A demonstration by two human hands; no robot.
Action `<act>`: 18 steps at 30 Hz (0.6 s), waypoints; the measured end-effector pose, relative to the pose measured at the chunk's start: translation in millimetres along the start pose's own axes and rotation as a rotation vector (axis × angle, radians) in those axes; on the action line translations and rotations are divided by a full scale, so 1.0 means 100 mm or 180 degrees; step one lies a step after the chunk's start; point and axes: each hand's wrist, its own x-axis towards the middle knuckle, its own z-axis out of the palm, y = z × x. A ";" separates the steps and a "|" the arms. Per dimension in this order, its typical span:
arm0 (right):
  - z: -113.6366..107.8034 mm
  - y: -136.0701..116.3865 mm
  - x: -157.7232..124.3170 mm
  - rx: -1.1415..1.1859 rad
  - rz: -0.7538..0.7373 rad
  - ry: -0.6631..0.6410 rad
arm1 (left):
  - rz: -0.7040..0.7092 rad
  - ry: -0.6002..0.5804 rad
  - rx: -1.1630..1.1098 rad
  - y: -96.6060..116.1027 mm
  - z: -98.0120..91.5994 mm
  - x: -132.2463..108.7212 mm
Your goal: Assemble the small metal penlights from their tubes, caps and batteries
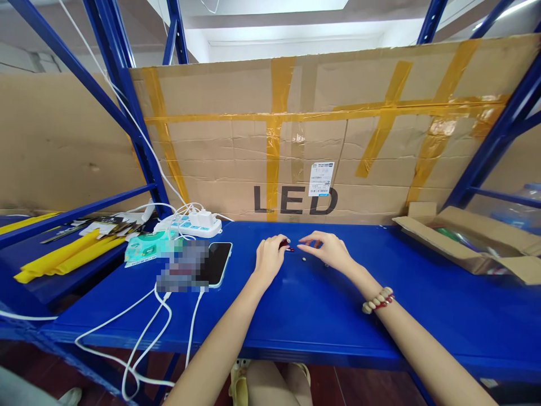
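Both my hands rest on the blue shelf top [321, 316] near its middle. My left hand [269, 256] is curled, its fingers pinched on a small dark red object [286, 245]. Just to the right, my right hand [327, 250] has its fingertips pinched together close to the red object; what it holds is too small to make out. A tiny pale piece [303, 259] lies on the shelf between the hands. A beaded bracelet [377, 299] is on my right wrist.
A phone [217, 262] on a white cable lies left of my hands. Behind it are a white power strip [198, 224], a green tissue pack [146, 246] and yellow strips [63, 255]. An open cardboard box [473, 239] sits at the right. A taped cardboard sheet [338, 129] stands behind.
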 end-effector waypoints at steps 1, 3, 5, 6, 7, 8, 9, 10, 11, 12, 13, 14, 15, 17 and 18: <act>0.00 0.02 0.00 -0.0096 0.0084 -0.0207 | -0.0025 0.0024 -0.0004 0.00 0.00 0.00; 0.01 0.03 0.00 -0.0313 0.0164 -0.0572 | -0.0054 0.0051 -0.0005 -0.01 -0.01 0.01; 0.04 0.04 0.00 -0.0476 0.0195 -0.0785 | -0.0050 0.0077 -0.0029 0.00 -0.01 0.00; 0.06 0.03 -0.01 -0.0520 0.0204 -0.0836 | -0.0044 0.0087 -0.0050 0.00 -0.01 0.00; 0.07 0.03 -0.01 -0.0538 0.0209 -0.0855 | -0.0042 0.0091 -0.0073 0.00 -0.01 0.00; 0.09 0.03 -0.01 -0.0536 0.0210 -0.0852 | -0.0045 0.0088 -0.0096 0.01 -0.01 0.00; 0.10 0.03 -0.01 -0.0525 0.0204 -0.0843 | -0.0049 0.0078 -0.0117 0.01 -0.01 0.00; 0.11 0.03 -0.01 -0.0511 0.0198 -0.0838 | -0.0048 0.0065 -0.0135 0.02 -0.01 0.00; 0.11 0.04 -0.01 -0.0497 0.0202 -0.0833 | -0.0046 0.0051 -0.0149 0.02 -0.01 0.00; 0.12 0.05 -0.01 -0.0479 0.0214 -0.0833 | -0.0040 0.0035 -0.0158 0.03 -0.01 0.00; 0.12 0.07 0.00 -0.0455 0.0230 -0.0832 | -0.0025 0.0023 -0.0163 0.03 -0.01 0.00; 0.13 0.08 0.00 -0.0429 0.0251 -0.0824 | -0.0026 0.0012 -0.0158 0.04 -0.01 -0.01; 0.14 0.09 0.00 -0.0399 0.0265 -0.0816 | -0.0010 -0.0009 -0.0152 0.04 -0.01 -0.01; 0.15 0.11 0.01 -0.0346 0.0270 -0.0805 | -0.0008 -0.0010 -0.0108 0.05 -0.01 -0.02; 0.16 0.11 0.01 -0.0315 0.0249 -0.0811 | -0.0008 -0.0007 -0.0086 0.05 -0.01 -0.02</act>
